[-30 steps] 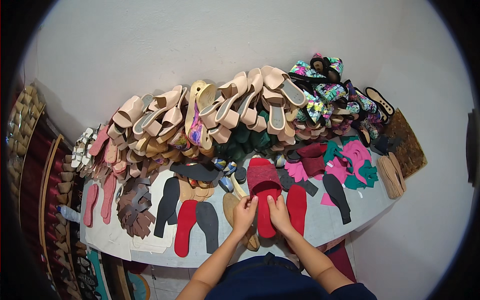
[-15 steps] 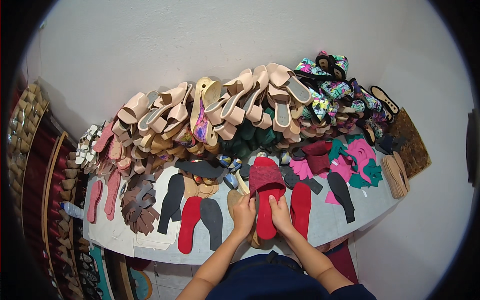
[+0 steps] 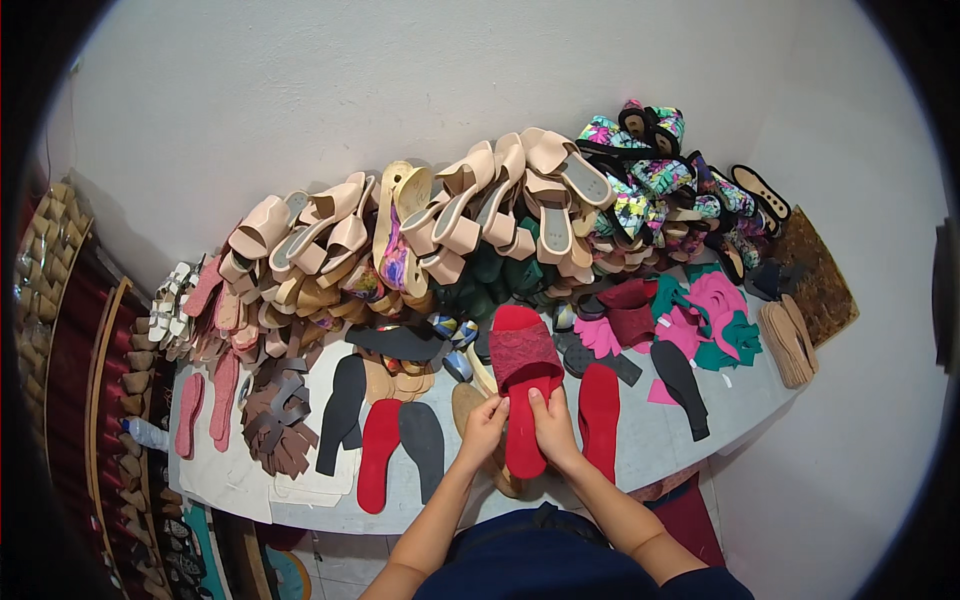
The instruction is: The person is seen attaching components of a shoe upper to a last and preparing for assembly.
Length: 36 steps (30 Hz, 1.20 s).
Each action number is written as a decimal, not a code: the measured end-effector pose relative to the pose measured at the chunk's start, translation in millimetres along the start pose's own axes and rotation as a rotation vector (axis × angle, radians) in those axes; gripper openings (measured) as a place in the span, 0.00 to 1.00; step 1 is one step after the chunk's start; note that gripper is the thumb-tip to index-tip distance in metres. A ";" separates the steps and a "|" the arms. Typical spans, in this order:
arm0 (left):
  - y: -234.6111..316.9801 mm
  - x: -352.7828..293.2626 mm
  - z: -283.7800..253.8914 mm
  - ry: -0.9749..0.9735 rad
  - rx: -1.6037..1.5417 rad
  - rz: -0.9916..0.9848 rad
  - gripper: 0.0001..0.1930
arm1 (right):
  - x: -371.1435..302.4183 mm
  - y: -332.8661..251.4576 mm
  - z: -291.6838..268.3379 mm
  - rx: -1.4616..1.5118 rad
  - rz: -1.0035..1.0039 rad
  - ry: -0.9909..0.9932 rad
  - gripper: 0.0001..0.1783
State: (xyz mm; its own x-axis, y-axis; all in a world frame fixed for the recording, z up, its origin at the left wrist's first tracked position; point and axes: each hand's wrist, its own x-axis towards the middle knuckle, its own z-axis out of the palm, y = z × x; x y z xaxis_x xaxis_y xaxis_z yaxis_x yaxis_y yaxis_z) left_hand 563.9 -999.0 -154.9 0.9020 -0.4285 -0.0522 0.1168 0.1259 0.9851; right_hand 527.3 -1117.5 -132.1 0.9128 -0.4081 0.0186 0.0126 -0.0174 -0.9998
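A red open-toed slipper (image 3: 522, 430) with a dark red lace-textured strap is held over the near edge of the table, its toe pointing away from me. My left hand (image 3: 485, 428) grips its left edge. On the opposite edge my right hand (image 3: 553, 426) is closed, with the thumb on top of the red footbed. Beside my right hand lies a red insole (image 3: 599, 425). Further left are another red insole (image 3: 378, 455) and a dark grey sole (image 3: 421, 450). Tan sole shapes (image 3: 466, 405) lie partly hidden behind my left hand.
Beige heeled sandals (image 3: 460, 215) are heaped along the wall, with colourful patterned slippers (image 3: 650, 185) at the right. Brown strap pieces (image 3: 283, 420) and pink insoles (image 3: 190, 410) lie on the table's left; pink and green cut pieces (image 3: 715, 310) and stacked tan soles (image 3: 788, 342) are right.
The slipper has tilted, its toe swinging slightly left and its strap turning more upward. Both hands keep hold of it, and the whole view has shifted slightly.
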 end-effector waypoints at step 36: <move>6.5 -7.0 6.9 0.323 0.083 0.039 0.14 | 28.2 -29.1 -27.6 -0.925 -0.383 -0.131 0.13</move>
State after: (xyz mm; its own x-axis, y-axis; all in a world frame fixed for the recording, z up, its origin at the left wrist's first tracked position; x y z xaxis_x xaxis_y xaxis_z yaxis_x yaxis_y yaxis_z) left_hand 555.5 -1001.4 -147.0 0.9918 -0.1175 -0.0501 0.0573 0.0580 0.9967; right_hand 541.4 -1153.7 -102.1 0.9520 -0.1245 0.2797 0.0431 -0.8501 -0.5249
